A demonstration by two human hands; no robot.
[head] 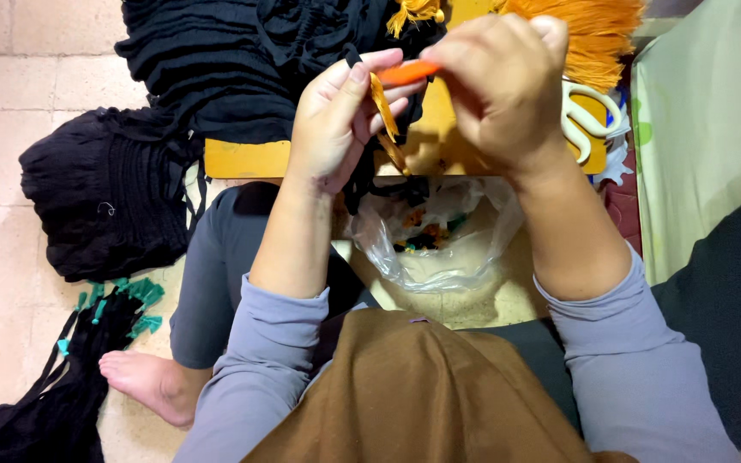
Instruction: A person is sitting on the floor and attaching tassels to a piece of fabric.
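Observation:
My left hand (336, 129) pinches a small orange yarn tassel (385, 110) that hangs from its fingers over a low yellow wooden board (246, 159). My right hand (499, 86) is closed on a short orange plastic piece (406, 74) whose tip meets the left fingertips at the top of the tassel. A black cord runs down from between the hands. Both hands hover above the board, close together.
Black pleated garments (216, 60) are piled on the board and on the tiled floor at left (105, 197). Orange fringe (598, 34) and white-handled scissors (581, 129) lie at right. A clear plastic bag (439, 249) of small coloured bits sits between my knees. Green-tasselled black cords (122, 304) lie at lower left.

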